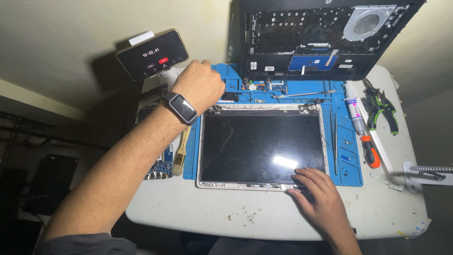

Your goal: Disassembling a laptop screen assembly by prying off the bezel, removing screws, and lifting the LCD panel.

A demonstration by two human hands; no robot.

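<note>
The person is working at a small white table [264, 215] on which a blue work mat [351, 163] is lying. In the middle of the mat a laptop screen panel [262, 146] is lying flat, glass side up, with its hinges toward the far edge. The right hand [318, 193] is resting on the near right corner of the panel, the fingers spread flat and pressing on the lower frame; it is gripping nothing. The left hand [200, 85], with a smartwatch [181, 107] on the wrist, is reaching over the far left corner of the panel, close to the left hinge. Its fingers are curled downward and hidden, so I cannot tell whether they are holding something. Behind the mat an opened laptop base [321, 38] is leaning against the wall, its inside and fan showing. A phone [152, 54] on a stand is standing at the far left. A small brush [180, 153] is lying just beside the left edge of the mat, and a screwdriver [365, 137] and green-handled pliers [380, 108] are lying at the right.
</note>
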